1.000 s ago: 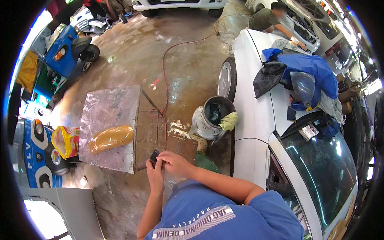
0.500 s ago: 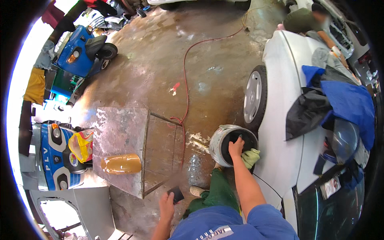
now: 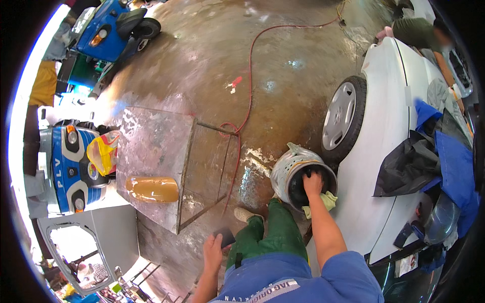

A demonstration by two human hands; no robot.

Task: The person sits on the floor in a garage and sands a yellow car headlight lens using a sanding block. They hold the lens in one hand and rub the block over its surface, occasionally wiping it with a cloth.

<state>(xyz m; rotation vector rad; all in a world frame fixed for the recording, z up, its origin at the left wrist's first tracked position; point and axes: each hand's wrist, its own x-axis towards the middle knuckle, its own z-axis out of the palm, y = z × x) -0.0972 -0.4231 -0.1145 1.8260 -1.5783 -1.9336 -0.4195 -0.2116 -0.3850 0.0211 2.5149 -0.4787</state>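
Note:
My left hand is closed on a thin dark rectangular pad, held low in front of my left thigh. My right hand reaches into the dark mouth of a worn pale bucket; its fingertips blend into the black inside, so whatever they touch or hold is hidden. Over the bucket's near rim, beside my right wrist, hangs a yellow-green cloth. An amber-brown, glossy curved panel lies on the worn top of a metal-framed table to my left.
A white car with a front wheel stands close on the right, dark and blue sheeting on it. A red hose runs across the wet floor. Blue vehicles line the left. Another person bends at the far right.
My right hand has gone deeper into the bucket, which now appears tilted more toward me. The view has shifted, and my left hand still holds the dark pad.

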